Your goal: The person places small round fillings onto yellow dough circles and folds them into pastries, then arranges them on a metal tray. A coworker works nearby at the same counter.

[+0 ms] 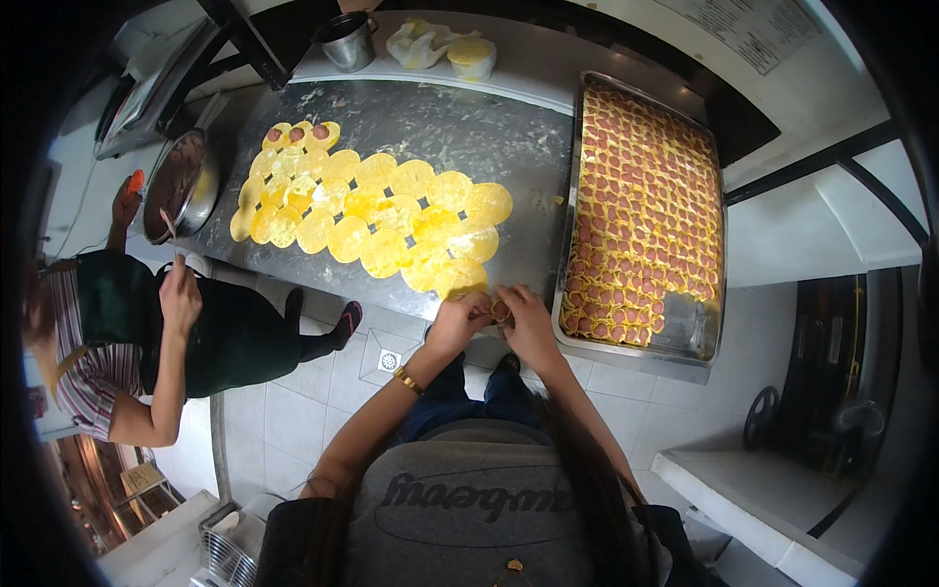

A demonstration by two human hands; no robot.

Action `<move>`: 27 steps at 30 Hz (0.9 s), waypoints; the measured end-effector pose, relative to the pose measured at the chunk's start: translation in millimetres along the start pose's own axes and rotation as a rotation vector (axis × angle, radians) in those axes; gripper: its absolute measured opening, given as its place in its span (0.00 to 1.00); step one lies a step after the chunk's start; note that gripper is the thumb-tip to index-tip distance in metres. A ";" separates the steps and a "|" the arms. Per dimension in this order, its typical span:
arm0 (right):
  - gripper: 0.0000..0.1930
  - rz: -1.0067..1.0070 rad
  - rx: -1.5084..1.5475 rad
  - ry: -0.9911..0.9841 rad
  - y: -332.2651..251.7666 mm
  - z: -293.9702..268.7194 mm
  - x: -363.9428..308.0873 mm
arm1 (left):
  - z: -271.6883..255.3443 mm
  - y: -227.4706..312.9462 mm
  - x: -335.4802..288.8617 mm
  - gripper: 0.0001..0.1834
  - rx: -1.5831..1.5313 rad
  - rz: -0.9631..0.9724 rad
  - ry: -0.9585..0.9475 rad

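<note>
A person's left hand (462, 321) and right hand (526, 321) pinch a small filled dough piece (501, 311) at center, below yellow dough rounds (377, 201); a tray (691, 328) of filled pieces (646, 196) spans the right, while a co-worker (225, 338) stands beside a metal bowl (207, 186) at left.

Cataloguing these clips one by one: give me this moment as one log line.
left hand: pinches filled dough piece | right hand: same piece | dough rounds: spread on worktop | tray: filled pieces, bare near-right corner
</note>
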State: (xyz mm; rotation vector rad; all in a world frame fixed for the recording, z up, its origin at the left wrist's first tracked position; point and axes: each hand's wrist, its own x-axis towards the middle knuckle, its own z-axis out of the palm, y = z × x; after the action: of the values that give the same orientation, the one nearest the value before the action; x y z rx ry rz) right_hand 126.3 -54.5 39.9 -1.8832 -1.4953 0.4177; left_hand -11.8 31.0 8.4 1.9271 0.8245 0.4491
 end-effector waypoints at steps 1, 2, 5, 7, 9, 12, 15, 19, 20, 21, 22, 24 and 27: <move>0.18 -0.005 -0.016 -0.015 2.3 3.1 -1.8 | -0.5 2.3 1.7 0.12 0.011 0.020 0.006; 0.18 -0.009 -0.032 -0.028 6.5 9.4 -3.7 | -1.4 4.6 2.9 0.12 0.022 0.041 0.010; 0.16 -0.001 -0.013 -0.035 9.9 12.7 -6.0 | -12.8 14.0 1.2 0.12 0.020 -0.015 -0.039; 0.13 0.082 0.111 -0.066 10.1 -1.5 -5.3 | -15.7 4.1 -2.5 0.12 -0.065 -0.022 -0.033; 0.11 0.144 0.198 0.053 14.0 -35.0 -9.8 | -20.4 -4.0 -7.8 0.11 -0.131 -0.058 -0.025; 0.13 0.315 0.267 0.259 39.5 -107.7 -32.1 | -21.5 -5.4 -16.4 0.10 -0.159 -0.112 -0.026; 0.16 0.461 -0.001 0.503 111.7 -168.1 -76.1 | -18.9 1.5 -21.3 0.10 -0.127 -0.089 -0.072; 0.15 0.692 -0.269 0.296 160.0 -196.1 -102.8 | -9.8 3.1 -26.6 0.10 -0.111 -0.057 -0.137; 0.14 0.687 -0.282 0.269 167.8 -194.1 -104.0 | -6.6 3.4 -25.8 0.10 -0.103 -0.030 -0.144; 0.13 0.681 -0.296 0.243 175.2 -190.7 -104.6 | -2.7 2.8 -24.9 0.10 -0.096 -0.002 -0.152; 0.12 0.671 -0.306 0.210 175.9 -188.1 -101.8 | -0.1 3.5 -25.1 0.10 -0.086 0.020 -0.154; 0.11 0.657 -0.283 0.132 176.2 -190.3 -99.2 | 6.6 6.4 -23.0 0.11 -0.085 0.009 -0.159; 0.12 0.708 -0.192 0.001 177.3 -193.2 -95.7 | 16.4 14.9 -24.9 0.11 -0.058 0.029 -0.165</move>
State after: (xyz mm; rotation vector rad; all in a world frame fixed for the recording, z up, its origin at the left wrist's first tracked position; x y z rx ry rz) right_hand 348.6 -223.3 41.0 -2.5418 -0.8431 0.6000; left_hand -13.9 -1.7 14.5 1.8958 0.6709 0.3230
